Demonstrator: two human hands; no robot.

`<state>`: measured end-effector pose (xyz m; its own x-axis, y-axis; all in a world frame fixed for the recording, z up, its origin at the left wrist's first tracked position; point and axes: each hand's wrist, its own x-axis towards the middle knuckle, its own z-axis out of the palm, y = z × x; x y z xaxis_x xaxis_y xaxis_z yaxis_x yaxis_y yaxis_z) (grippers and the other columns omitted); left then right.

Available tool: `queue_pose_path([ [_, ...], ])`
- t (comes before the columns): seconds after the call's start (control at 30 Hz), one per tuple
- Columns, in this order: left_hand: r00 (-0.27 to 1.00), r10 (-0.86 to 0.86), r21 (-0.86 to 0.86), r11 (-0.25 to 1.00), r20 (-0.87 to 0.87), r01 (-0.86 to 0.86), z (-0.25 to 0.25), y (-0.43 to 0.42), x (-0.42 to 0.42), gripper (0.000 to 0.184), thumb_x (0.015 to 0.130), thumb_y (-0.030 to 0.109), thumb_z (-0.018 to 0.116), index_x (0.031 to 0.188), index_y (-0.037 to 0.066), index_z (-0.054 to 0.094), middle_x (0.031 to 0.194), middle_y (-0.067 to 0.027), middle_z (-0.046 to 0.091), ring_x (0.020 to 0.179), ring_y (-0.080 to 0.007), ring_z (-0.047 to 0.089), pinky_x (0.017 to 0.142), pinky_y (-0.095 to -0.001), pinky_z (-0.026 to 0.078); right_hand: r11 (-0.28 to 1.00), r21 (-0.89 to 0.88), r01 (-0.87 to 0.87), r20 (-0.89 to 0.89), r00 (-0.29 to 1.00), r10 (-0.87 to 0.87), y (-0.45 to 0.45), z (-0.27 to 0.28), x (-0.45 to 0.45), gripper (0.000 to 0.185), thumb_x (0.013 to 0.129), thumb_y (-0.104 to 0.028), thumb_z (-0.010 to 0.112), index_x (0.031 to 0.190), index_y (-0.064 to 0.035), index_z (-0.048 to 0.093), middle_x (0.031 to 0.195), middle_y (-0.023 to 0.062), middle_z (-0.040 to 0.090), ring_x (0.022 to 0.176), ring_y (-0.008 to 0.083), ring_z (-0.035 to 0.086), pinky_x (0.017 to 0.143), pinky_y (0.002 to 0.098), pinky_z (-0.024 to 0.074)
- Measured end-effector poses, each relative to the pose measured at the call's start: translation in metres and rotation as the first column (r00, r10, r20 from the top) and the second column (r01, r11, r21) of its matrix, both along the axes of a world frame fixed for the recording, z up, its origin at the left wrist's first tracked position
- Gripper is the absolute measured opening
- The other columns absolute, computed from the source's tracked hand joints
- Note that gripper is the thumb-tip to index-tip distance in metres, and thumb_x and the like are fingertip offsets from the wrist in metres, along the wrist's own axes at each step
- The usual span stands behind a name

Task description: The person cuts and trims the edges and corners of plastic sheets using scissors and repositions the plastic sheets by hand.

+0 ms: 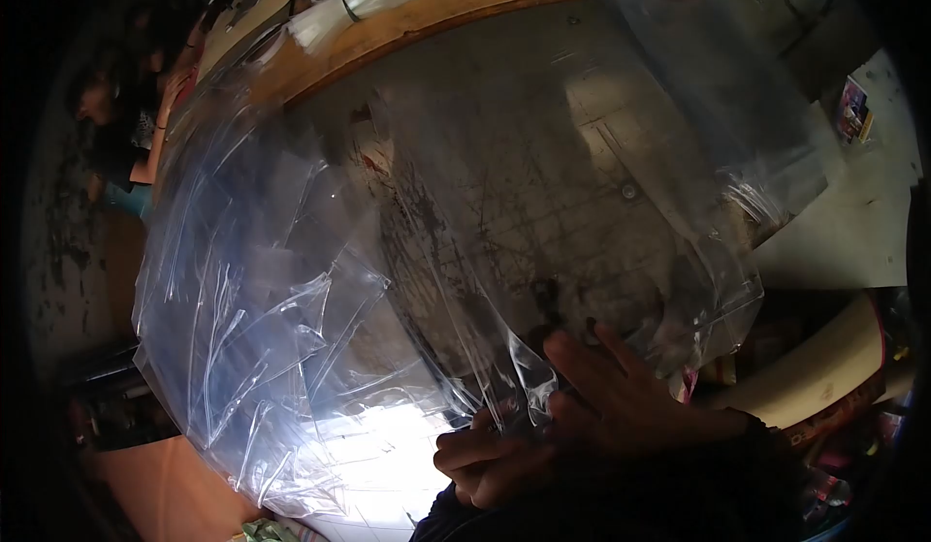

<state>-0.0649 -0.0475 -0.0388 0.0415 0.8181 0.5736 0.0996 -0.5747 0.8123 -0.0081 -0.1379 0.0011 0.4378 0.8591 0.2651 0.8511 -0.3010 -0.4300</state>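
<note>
Clear plastic sheeting point(281, 300) lies over the dark, scratched work surface point(504, 154). On the left it is heavily creased and shines brightly; a narrower fold runs down the middle towards my hands. My left hand point(495, 460), at the bottom centre, has its fingers curled on the lower end of that fold. Just right of it and slightly farther forward, my right hand point(621, 397) rests on the plastic with fingers stretched apart. Its fingertips touch the sheet near the front edge. Both palms are in shadow.
A wooden edge point(417, 33) borders the back, with banded clear material point(359, 4) behind it. Another person point(126, 135) is at the far left. More plastic sheeting point(718, 86) drapes at back right. A pale roll point(815, 367) lies right; an orange-brown panel point(170, 489) lower left.
</note>
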Motion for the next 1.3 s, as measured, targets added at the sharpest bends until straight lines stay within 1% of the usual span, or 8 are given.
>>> queue_pose_path([
  [0.07,0.777,-0.591,0.123,0.773,-0.217,0.622,0.01,0.039,-0.033,0.018,0.069,0.018,0.07,0.07,0.012,0.054,0.084,-0.0075,0.044,0.07,-0.0155,0.049,0.058,-0.0276,0.052,0.999,0.017,0.035,0.02,0.999,-0.035,0.0,-0.005,-0.005,0.058,0.085,-0.018,0.054,0.133,0.0014,0.026,0.13,0.03,0.038,0.118,0.038,0.045,0.098,0.0548,0.0316],
  [0.5,0.666,-0.745,0.302,0.626,-0.041,0.719,-0.004,0.049,-0.043,0.011,0.077,0.011,0.058,0.069,0.006,0.064,0.086,-0.0106,0.046,0.072,-0.0172,0.049,0.052,-0.0272,0.052,0.228,0.842,0.489,-0.303,0.779,-0.549,-0.133,0.137,0.096,0.045,0.092,-0.012,0.043,0.132,0.0048,0.031,0.125,0.0196,0.047,0.117,0.0308,0.047,0.098,0.0417,0.0386],
  [0.63,0.692,-0.72,0.309,0.646,-0.058,0.698,-0.004,0.048,-0.048,0.012,0.077,0.01,0.055,0.07,0.007,0.065,0.082,-0.0084,0.049,0.069,-0.017,0.051,0.054,-0.0267,0.052,0.437,0.841,0.318,0.122,0.675,-0.727,-0.123,0.212,0.095,0.052,0.091,-0.007,0.035,0.14,-0.0046,0.018,0.126,0.0196,0.047,0.106,0.0313,0.055,0.079,0.0452,0.0514],
  [0.67,0.674,-0.73,0.316,0.617,-0.112,0.721,-0.003,0.05,-0.049,0.013,0.076,0.009,0.054,0.071,0.007,0.065,0.082,-0.0078,0.05,0.069,-0.017,0.052,0.054,-0.0263,0.052,0.286,0.853,0.436,-0.316,0.869,-0.381,-0.128,0.241,0.074,0.055,0.092,-0.013,0.037,0.141,-0.0071,0.013,0.127,0.0194,0.046,0.106,0.0323,0.055,0.081,0.046,0.0504],
  [0.77,0.664,-0.718,0.291,0.603,-0.207,0.743,0.004,0.048,-0.048,0.011,0.074,0.008,0.055,0.071,0.008,0.066,0.083,-0.0069,0.051,0.069,-0.0172,0.054,0.053,-0.0252,0.051,0.708,0.661,0.248,0.434,0.644,-0.63,-0.183,0.192,0.137,0.068,0.093,-0.037,0.042,0.143,-0.0159,0.002,0.133,0.0174,0.042,0.113,0.0332,0.051,0.093,0.0498,0.0413],
  [0.87,0.671,-0.685,0.331,0.587,-0.284,0.739,0.004,0.051,-0.044,0.011,0.07,0.007,0.058,0.077,0.009,0.067,0.086,-0.0071,0.053,0.073,-0.0189,0.055,0.056,-0.0271,0.05,0.623,0.585,0.519,0.581,0.266,-0.769,-0.2,0.14,0.156,0.031,0.092,-0.007,0.041,0.119,0.0029,0.052,0.122,0.0135,0.054,0.115,0.0241,0.05,0.098,0.0332,0.0356],
  [1.0,0.542,-0.593,0.154,0.577,-0.595,0.802,0.037,0.078,-0.037,0.021,0.067,0.009,0.064,0.088,0.01,0.067,0.098,-0.0101,0.054,0.084,-0.0235,0.055,0.068,-0.0328,0.048,0.947,-0.046,0.319,0.674,0.709,-0.207,-0.182,0.043,0.166,0.036,0.079,-0.002,0.047,0.114,0.0005,0.055,0.112,0.0168,0.059,0.098,0.0311,0.059,0.084,0.0378,0.0455],
  [1.3,0.528,-0.059,0.265,0.814,-0.847,0.516,0.088,0.14,-0.017,0.031,0.083,0.024,0.053,0.11,0.01,0.058,0.127,-0.0138,0.045,0.118,-0.0341,0.044,0.096,-0.0493,0.039,0.991,0.046,0.127,0.621,0.773,-0.128,-0.177,0.016,0.178,0.039,0.074,-0.01,0.051,0.111,-0.0001,0.058,0.108,0.0163,0.06,0.097,0.0334,0.058,0.079,0.0383,0.0477],
])
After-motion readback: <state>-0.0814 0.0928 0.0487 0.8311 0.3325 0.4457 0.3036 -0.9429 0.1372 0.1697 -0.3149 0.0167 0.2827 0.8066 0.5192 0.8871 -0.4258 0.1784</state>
